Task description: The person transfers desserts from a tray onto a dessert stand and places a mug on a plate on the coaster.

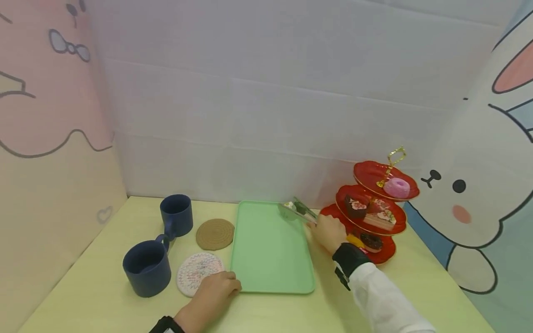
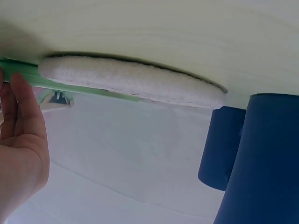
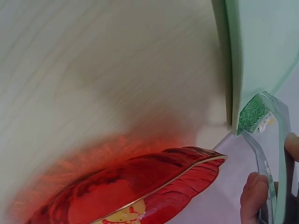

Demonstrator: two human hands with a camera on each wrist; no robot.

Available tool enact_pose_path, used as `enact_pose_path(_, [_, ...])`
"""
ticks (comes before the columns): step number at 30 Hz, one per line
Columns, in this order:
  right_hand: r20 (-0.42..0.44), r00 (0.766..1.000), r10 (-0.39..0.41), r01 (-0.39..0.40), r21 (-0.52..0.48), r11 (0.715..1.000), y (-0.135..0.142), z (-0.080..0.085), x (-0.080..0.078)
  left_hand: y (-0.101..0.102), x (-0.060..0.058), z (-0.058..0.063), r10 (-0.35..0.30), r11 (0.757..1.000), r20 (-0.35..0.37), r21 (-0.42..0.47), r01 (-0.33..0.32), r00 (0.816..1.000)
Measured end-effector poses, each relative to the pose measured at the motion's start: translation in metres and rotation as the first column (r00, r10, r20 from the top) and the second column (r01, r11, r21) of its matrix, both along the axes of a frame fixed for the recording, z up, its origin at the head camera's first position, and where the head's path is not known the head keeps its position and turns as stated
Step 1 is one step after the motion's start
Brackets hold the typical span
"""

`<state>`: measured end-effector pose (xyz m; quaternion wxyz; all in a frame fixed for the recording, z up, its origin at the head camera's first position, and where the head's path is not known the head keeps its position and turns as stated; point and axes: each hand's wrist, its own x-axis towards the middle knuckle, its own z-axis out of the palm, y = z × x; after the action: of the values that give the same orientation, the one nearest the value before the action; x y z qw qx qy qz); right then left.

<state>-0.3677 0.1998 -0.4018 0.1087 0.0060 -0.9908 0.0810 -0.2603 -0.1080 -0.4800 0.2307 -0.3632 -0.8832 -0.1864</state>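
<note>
My right hand (image 1: 329,233) grips a pair of metal tongs (image 1: 303,216) by the handles. Between the tips of the tongs, in the right wrist view, is a green cake piece (image 3: 253,114) with a bit of white and yellow on it. It overlaps the far right corner of the light green tray (image 1: 270,249). At the tray's near left corner my left hand (image 1: 216,290) holds the edge, thumb and fingers around the rim in the left wrist view. A white speckled coaster (image 1: 199,273) lies beside that hand.
A red three-tier stand (image 1: 343,194) with cakes, a doughnut and a pink ring-shaped sweet (image 1: 397,188) stands right of the tray, close by my right wrist. Two navy mugs (image 1: 147,277) and a brown woven coaster (image 1: 215,234) are on the left. A white backdrop (image 1: 266,115) rises behind.
</note>
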Motion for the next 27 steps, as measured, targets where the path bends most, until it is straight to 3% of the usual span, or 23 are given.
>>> enact_pose_path(15, [-0.08,0.994,0.068,-0.06,0.102,0.993,0.0009,-0.0058,-0.0048,0.0026,0.0023,0.0039,0.02,1.0,0.007,-0.017,-0.02,1.0])
enact_pose_path(27, [-0.078,0.993,0.092,-0.085,0.091,0.992,0.0051,0.0038,-0.0018,0.0017,0.0031,0.0038,0.005,1.0,0.005,-0.02,-0.005,1.0])
